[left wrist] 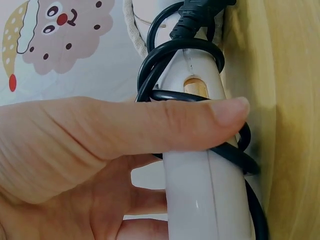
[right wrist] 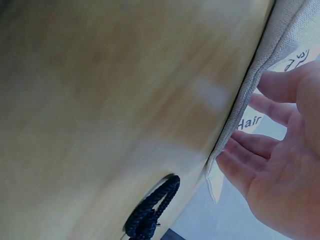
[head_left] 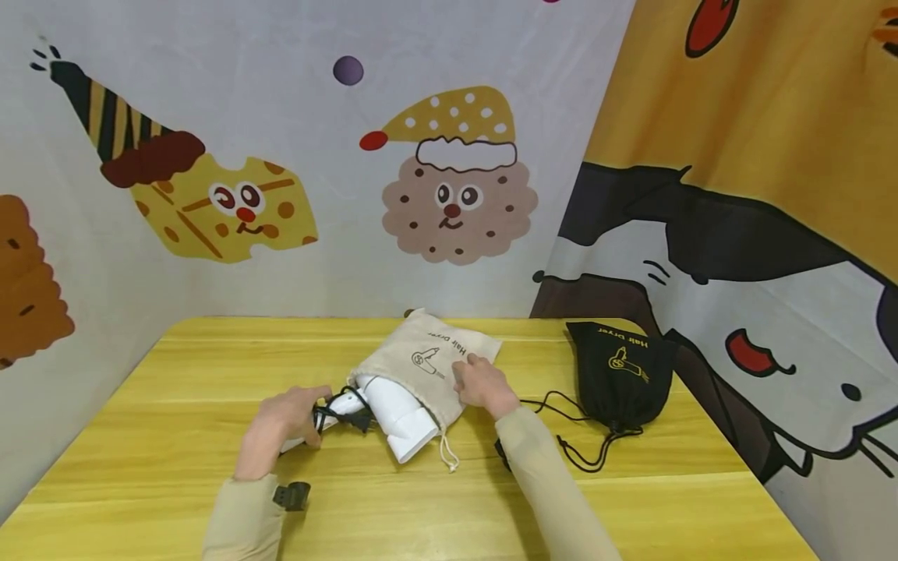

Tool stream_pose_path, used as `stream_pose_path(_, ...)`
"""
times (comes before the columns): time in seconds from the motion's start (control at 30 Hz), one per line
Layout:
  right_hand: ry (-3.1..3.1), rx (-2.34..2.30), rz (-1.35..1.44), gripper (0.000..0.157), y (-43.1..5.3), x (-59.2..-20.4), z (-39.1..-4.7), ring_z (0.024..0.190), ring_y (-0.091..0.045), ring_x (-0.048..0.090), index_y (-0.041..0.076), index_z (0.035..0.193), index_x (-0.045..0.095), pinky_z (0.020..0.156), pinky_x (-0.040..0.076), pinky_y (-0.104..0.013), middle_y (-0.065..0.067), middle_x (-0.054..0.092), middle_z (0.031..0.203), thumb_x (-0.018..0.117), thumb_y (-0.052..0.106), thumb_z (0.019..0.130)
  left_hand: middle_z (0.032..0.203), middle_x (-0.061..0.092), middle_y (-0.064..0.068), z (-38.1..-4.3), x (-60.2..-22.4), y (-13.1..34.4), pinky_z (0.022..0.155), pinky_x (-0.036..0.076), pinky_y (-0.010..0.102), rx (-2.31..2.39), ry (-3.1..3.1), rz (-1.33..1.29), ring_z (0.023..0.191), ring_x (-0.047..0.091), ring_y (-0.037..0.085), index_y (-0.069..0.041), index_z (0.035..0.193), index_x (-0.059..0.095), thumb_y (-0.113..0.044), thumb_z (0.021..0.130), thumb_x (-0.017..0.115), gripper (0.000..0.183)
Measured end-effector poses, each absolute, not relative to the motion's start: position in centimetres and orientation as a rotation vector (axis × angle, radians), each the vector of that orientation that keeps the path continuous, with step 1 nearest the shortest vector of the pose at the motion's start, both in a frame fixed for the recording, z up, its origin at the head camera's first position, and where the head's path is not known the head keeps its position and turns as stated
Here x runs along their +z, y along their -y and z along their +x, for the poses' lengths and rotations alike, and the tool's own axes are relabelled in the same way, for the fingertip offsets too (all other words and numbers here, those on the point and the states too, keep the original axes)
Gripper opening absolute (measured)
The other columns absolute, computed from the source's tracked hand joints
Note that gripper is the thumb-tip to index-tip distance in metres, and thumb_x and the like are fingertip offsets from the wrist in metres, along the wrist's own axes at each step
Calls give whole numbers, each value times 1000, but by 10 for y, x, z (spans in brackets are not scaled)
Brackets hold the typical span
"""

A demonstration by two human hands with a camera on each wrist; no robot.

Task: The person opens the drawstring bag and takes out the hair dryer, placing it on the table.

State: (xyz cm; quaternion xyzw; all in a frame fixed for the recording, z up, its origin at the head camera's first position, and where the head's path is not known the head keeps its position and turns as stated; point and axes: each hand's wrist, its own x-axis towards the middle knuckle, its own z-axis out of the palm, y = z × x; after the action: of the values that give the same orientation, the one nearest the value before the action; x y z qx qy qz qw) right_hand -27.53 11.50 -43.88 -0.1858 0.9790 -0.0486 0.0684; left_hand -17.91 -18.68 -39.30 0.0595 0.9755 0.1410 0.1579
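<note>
A white hair dryer (head_left: 401, 417) lies partly inside a beige drawstring bag (head_left: 449, 347) printed "Hair Dryer", its wide body showing at the mouth. My left hand (head_left: 284, 421) grips the dryer's handle (left wrist: 192, 200), thumb across the top and fingers beneath. A black power cord (left wrist: 175, 45) is wound around that handle, with its plug (head_left: 361, 419) on top. My right hand (head_left: 484, 386) rests its fingertips on the bag's right side. In the right wrist view the fingers (right wrist: 255, 142) bend slightly against the cloth. The dryer's other end is hidden inside the bag.
A closed black drawstring bag (head_left: 620, 378) marked "Hair Dryer" lies at the right, its black cords (head_left: 589, 460) trailing over the yellow wooden table (head_left: 393, 514). A cartoon-printed curtain (head_left: 337, 195) hangs behind the table's far edge.
</note>
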Motion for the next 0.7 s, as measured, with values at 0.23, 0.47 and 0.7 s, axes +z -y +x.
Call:
stream_pose_path(0.23,-2940,-144,-531,26,-115,-438,-278,123,-36,51,14,114,59,90,51,-53,-19,47,140,60,26,91,127,58,23,-178,-394,189,81,50,58,413,-2790,187,110,56,45,-10,131,52,-13,63,85,75)
stream_pose_path(0.47,-2938,-154,-482,36,-120,-439,-281,128,-37,47,14,125,56,92,49,-56,-20,42,145,58,28,92,124,60,21,-175,-393,192,79,51,56,425,-2795,221,109,57,42,-12,125,56,-13,61,86,70)
stream_pose_path(0.7,-2959,-113,-388,28,-131,-442,-284,121,-37,49,14,118,57,85,52,-53,-18,51,131,54,27,94,123,59,23,-174,-389,202,78,51,54,441,-2784,189,107,57,41,-12,124,56,-12,61,86,69)
